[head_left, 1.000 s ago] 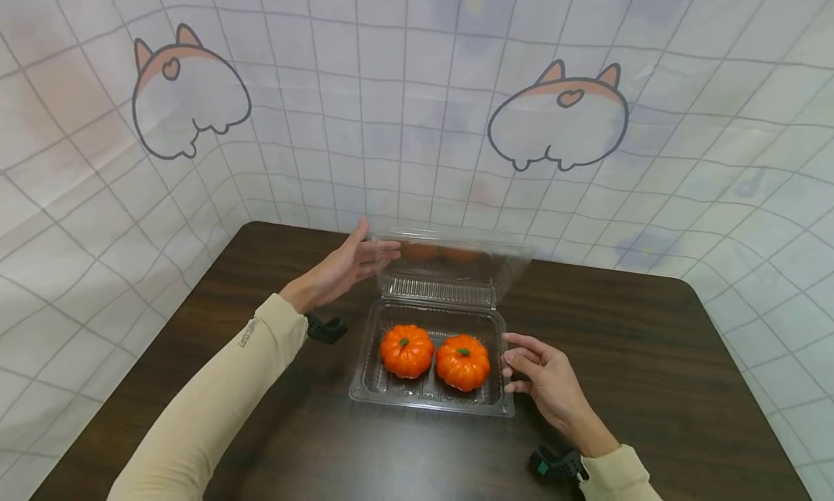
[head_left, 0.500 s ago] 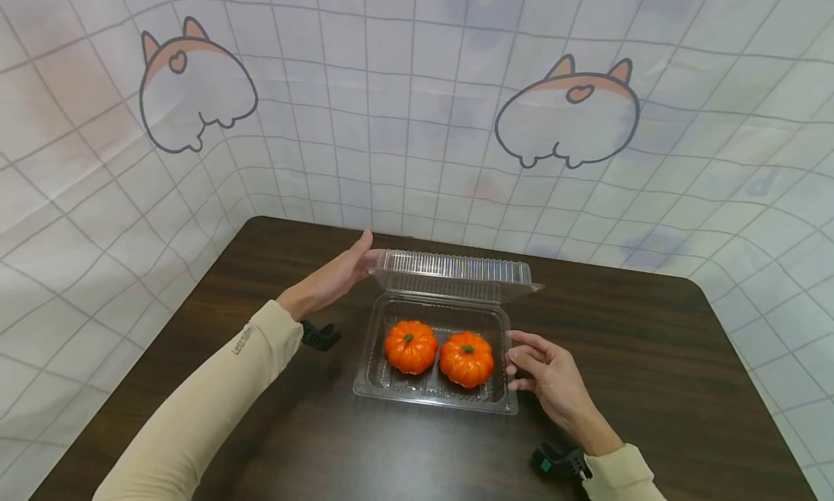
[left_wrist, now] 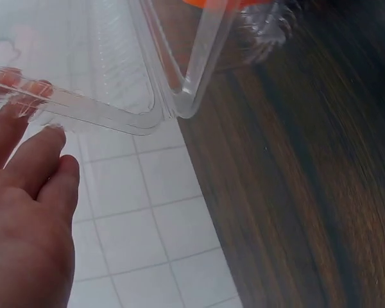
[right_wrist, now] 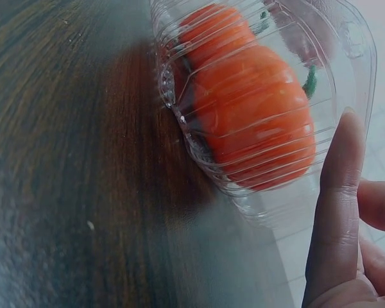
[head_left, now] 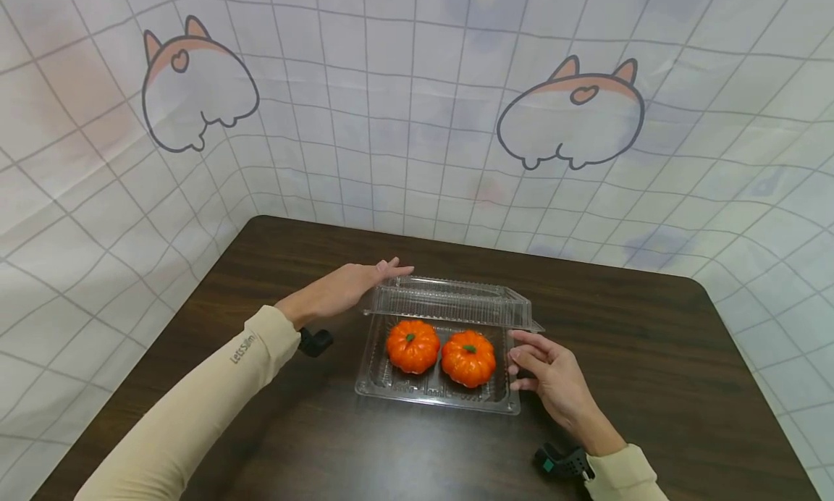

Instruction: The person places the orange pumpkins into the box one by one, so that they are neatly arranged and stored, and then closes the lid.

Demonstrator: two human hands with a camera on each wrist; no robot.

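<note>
A clear plastic clamshell tray (head_left: pixel 436 401) sits mid-table with two orange pumpkins (head_left: pixel 412 346) (head_left: pixel 468 358) side by side in it. Its hinged lid (head_left: pixel 449 302) hangs low over them, tilted, with the front still raised. My left hand (head_left: pixel 355 284) lies flat with straight fingers on the lid's back left corner. In the left wrist view the fingers (left_wrist: pixel 25 212) touch the lid's edge (left_wrist: pixel 102 115). My right hand (head_left: pixel 541 371) rests against the tray's right side. In the right wrist view one straight finger (right_wrist: pixel 337 205) lies along the tray wall beside a pumpkin (right_wrist: pixel 256 122).
The dark wooden table (head_left: pixel 651 356) has rounded far corners. A white grid-patterned cloth with cartoon figures (head_left: pixel 404 124) rises close behind it and along both sides. Black wrist straps (head_left: pixel 316 340) (head_left: pixel 560 461) sit at my sleeves.
The lid has swung forward and down from nearly upright to low over the pumpkins, with my left hand following it. My right hand has stayed at the tray's right side.
</note>
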